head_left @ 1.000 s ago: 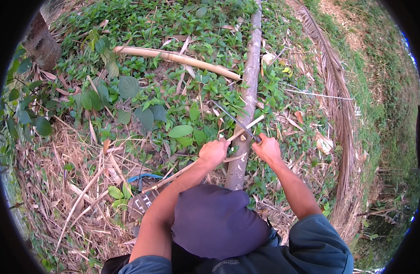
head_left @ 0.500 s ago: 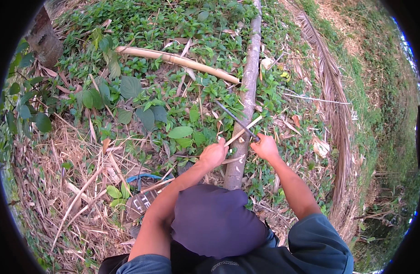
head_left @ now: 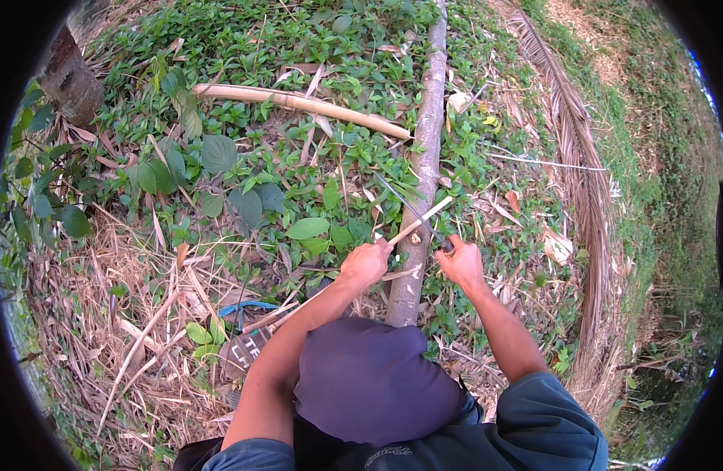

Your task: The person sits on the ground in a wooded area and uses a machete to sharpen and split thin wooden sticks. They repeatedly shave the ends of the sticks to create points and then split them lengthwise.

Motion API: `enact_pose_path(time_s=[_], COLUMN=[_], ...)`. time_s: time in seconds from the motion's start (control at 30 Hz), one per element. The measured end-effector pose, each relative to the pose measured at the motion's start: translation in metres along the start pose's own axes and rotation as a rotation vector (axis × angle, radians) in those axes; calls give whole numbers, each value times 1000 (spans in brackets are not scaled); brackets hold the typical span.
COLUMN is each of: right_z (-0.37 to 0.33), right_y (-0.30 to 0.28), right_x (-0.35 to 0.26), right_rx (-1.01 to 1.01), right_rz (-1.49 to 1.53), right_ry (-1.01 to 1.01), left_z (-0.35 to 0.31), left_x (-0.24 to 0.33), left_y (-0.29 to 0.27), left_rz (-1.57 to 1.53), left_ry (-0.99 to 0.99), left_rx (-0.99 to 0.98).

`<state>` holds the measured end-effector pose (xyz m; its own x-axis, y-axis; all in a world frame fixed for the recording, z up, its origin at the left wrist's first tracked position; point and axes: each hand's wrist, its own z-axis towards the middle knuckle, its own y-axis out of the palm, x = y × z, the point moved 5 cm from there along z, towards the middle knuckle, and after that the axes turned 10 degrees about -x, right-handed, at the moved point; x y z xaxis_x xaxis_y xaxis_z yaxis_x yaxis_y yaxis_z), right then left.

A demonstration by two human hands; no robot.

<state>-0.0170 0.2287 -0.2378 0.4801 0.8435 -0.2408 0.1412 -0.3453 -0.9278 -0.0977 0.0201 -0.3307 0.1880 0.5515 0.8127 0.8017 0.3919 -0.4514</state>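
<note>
My left hand (head_left: 367, 263) is closed round the near end of a pale, thin stick (head_left: 433, 209), which slants up and to the right across a log. Wrapped round the dark handle of a long, narrow knife (head_left: 403, 198) is my right hand (head_left: 460, 262), on the log's right side. The blade points up and left and crosses the stick above the log (head_left: 426, 161); whether it cuts into the wood I cannot tell. Small pale chips lie on the bark near my hands.
A split bamboo length (head_left: 302, 104) lies in the green plants, its right end by the log. A dry palm frond (head_left: 579, 165) runs down the right side. At left are a tree trunk (head_left: 69, 78) and dry twigs; a brown printed piece (head_left: 243, 353) lies beside my left forearm.
My right hand has moved slightly down and to the right, taking the knife with it. My left hand and the stick stay nearly in place. The whole view has shifted a little.
</note>
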Motion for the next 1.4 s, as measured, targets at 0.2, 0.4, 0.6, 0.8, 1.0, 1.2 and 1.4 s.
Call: enact_pose_path(time_s=[0.2,0.4,0.6,0.8,1.0,1.2,1.4], right_z=[5,4,26,4,-15,-30,-81], right_y=[-4,-9,-4,-6,-45,-31,32], right_x=[-24,-47,-16,-16,-52,1,130], right_rx=[-162,29,-165,-7,195,400,232], right_rz=[-107,-21,-157,325,264,203,-40], right_ry=[16,-217,38,134,-119,-2,523], left_z=[-5,-8,4,-5,-6,1,-20], left_x=[8,11,7,10,10,-3,-32], left_y=[-6,-9,-8,-9,-9,0,-35], left_rz=[33,70,20,-18,6,-48,-177], left_ry=[-32,-45,18,-11,-48,-40,28], left_rx=[-43,-16,-2,-34,-41,-73,-36])
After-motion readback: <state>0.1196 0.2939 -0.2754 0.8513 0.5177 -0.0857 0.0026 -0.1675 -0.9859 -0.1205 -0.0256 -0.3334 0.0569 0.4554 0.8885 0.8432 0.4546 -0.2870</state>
